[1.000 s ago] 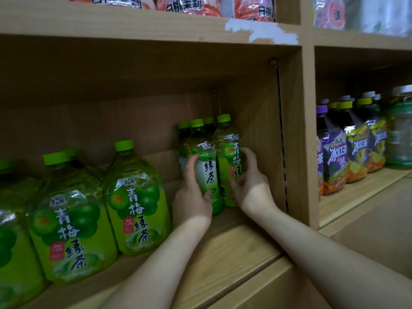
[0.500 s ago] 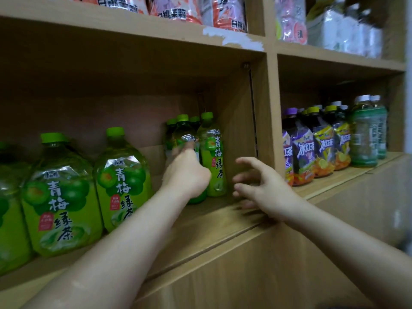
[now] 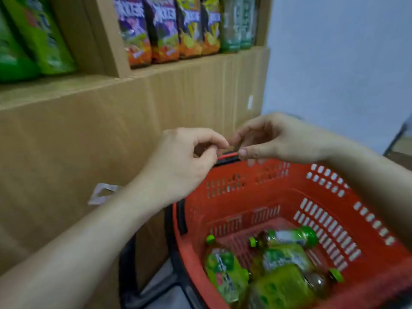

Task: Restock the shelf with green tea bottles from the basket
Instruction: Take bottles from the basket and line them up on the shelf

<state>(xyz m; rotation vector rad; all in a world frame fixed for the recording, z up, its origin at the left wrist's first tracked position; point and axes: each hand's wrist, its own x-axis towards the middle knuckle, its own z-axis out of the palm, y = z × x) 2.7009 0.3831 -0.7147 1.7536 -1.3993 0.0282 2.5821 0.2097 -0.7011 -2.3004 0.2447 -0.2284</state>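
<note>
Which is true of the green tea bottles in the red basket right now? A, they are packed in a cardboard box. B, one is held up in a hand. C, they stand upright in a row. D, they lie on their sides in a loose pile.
D: the green tea bottles lie on their sides, jumbled on the bottom of the red basket, with none upright, boxed or in a hand.

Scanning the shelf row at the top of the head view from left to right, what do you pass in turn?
green tea bottles → wooden divider → purple-labelled bottles → yellow-labelled bottles → pale green bottles → pale wall
</note>
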